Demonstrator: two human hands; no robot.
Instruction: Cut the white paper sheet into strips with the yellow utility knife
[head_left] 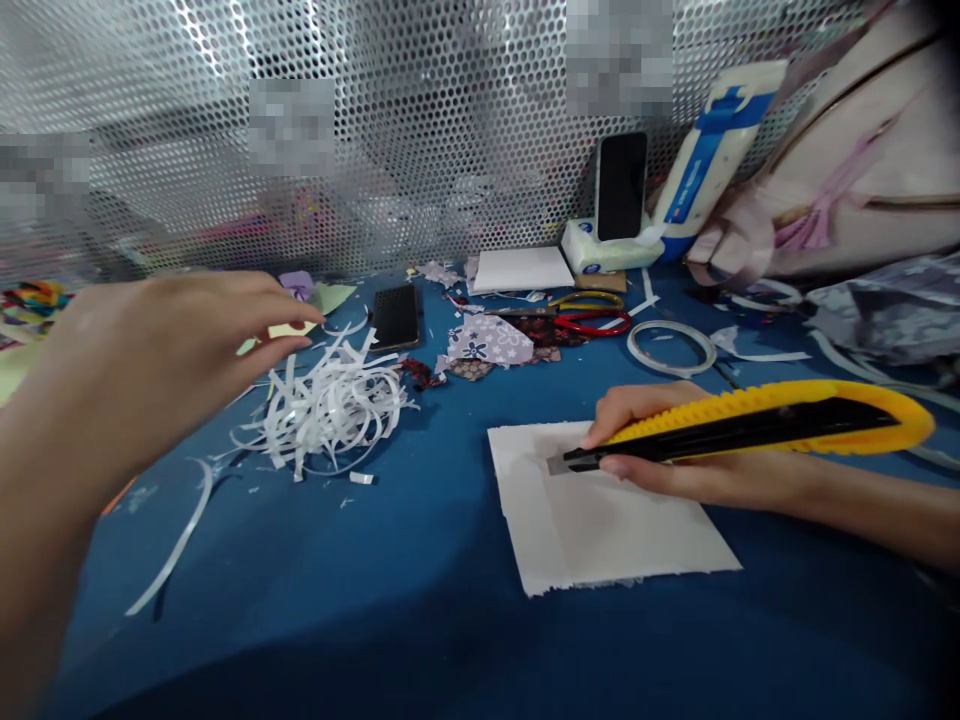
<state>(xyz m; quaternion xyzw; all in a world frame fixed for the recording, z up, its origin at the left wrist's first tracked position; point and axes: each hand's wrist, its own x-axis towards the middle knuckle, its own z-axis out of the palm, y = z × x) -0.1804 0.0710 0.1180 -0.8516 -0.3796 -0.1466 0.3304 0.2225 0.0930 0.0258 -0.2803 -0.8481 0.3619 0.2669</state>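
Observation:
A yellow and black box cutter (pixel 787 420) lies in my right hand (pixel 660 440), fingers closed around it. Its short blade points left, over a white sheet of card or thick paper (pixel 630 540) with a ragged near edge; whether the blade touches the sheet I cannot tell. On the left, my left hand (pixel 187 330) hovers with thumb and fingers apart. Just beyond its fingertips is a curved paper strip (pixel 349 325), above a tangled heap of white paper strips (pixel 330 410). One long loose strip (pixel 180 545) lies nearer on the blue table (pixel 360 600).
A dark phone (pixel 397 316) lies behind the heap. Fabric scraps (pixel 491 340), scissors (pixel 592 318) and a tape roll (pixel 672 347) are farther back. Another phone (pixel 621 187) leans upright by a tissue pack (pixel 600 250), a bottle (pixel 716 160) and a bag (pixel 855 170). Perforated metal (pixel 420 140) borders the table.

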